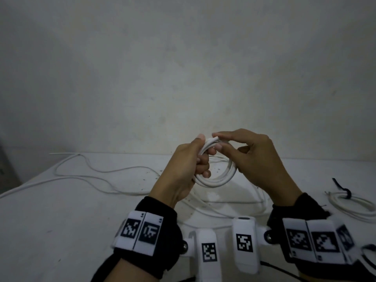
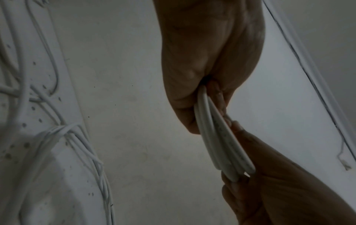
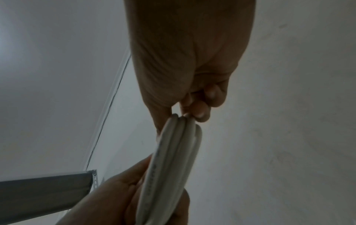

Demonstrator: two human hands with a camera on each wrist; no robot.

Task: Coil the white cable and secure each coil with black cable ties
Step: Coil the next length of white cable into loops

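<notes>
I hold a small coil of white cable [image 1: 224,177] up above the table [image 1: 61,231]. My left hand [image 1: 203,156] grips the coil's left side, fingers curled round the strands. My right hand [image 1: 217,142] pinches the top of the coil between thumb and forefinger. In the left wrist view the left hand [image 2: 204,99] clamps the bundled strands [image 2: 215,137], and the right hand [image 2: 279,190] meets them from below. The right wrist view has the right hand [image 3: 185,112] pinching the strands [image 3: 173,152], with the left hand [image 3: 125,197] round them lower down. No tie is on this coil.
Loose white cable [image 1: 91,177] trails over the table's left and under my hands. A second white coil [image 1: 354,204] bound with a black cable tie [image 1: 345,193] lies at the right edge. A bare wall [image 1: 183,68] stands behind the table. A grey bar [image 3: 44,187] shows at lower left.
</notes>
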